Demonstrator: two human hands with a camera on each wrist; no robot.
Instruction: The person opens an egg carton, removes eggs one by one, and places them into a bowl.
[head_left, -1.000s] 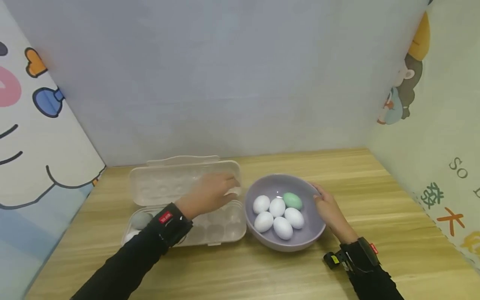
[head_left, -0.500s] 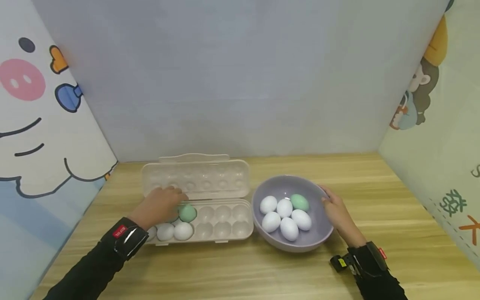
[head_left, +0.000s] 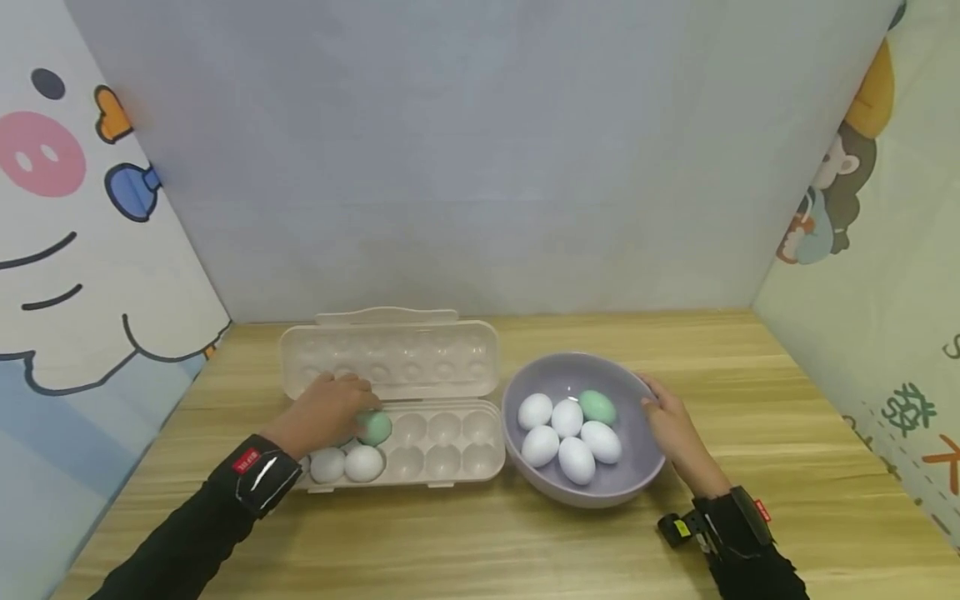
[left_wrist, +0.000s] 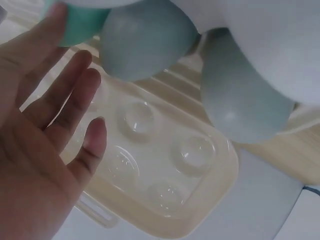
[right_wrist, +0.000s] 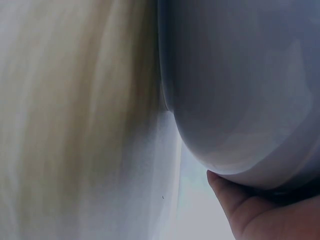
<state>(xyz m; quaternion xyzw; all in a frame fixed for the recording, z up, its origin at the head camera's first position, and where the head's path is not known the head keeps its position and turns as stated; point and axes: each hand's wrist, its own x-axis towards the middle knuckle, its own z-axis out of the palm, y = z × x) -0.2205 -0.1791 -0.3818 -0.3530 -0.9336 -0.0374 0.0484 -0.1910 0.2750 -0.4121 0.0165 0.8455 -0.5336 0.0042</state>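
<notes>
My left hand (head_left: 326,408) reaches over the beige egg carton (head_left: 426,487), thumb and forefinger at a green egg (head_left: 375,428) in its back row. In the left wrist view the thumb lies against that green egg (left_wrist: 82,25), the other fingers loosely spread. Beside it sit pale blue-grey eggs (left_wrist: 145,42), partly covered by the hand in the head view. Two white eggs (head_left: 363,463) show in the front row. My right hand (head_left: 673,425) grips the right rim of a purple-grey bowl (head_left: 637,454), which holds several white eggs (head_left: 577,461) and one green egg (head_left: 597,407).
The carton's lid (head_left: 412,383) lies folded back behind its base, toward the wall. Vacant cups (head_left: 444,429) fill the carton's right half. The bowl stands close to the carton's right end on a wooden table (head_left: 450,550). Printed cloth walls (head_left: 862,333) enclose the sides.
My left hand has moved left from above the carton's right part to the green egg in the back row, then stayed there. The right hand keeps holding the bowl.
</notes>
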